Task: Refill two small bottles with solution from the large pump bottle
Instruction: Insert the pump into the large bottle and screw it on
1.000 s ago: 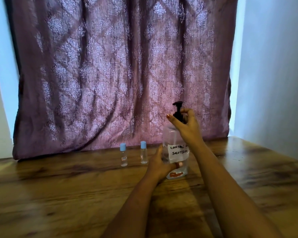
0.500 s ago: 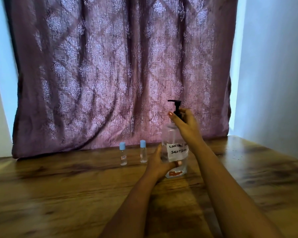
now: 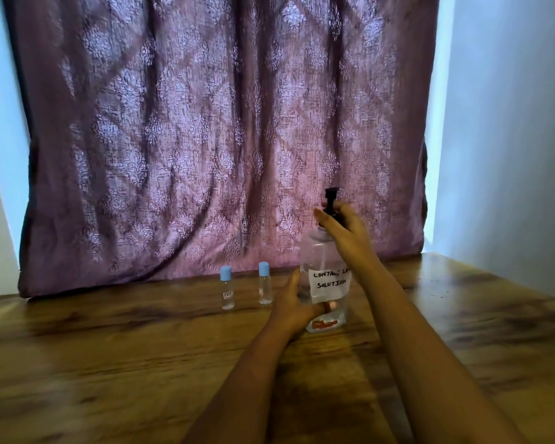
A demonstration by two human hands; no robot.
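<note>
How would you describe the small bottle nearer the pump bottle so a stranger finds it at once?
Start at the purple curtain behind the wooden table. Below its hem stand two blue-capped small bottles; take the right small bottle, the one closer to the large pump bottle.

A mauve curtain [image 3: 205,139] with pale damask motifs fills the frame's upper centre; two clear small bottles [image 3: 227,287] wear light-blue caps; brown wood-grain table [image 3: 109,363] below.

My large clear plastic pump bottle [image 3: 326,277], black pump on top and handwritten white label, stands upright. Two small clear blue-capped bottles [image 3: 227,287] [image 3: 264,282] stand capped just left of it.
</note>
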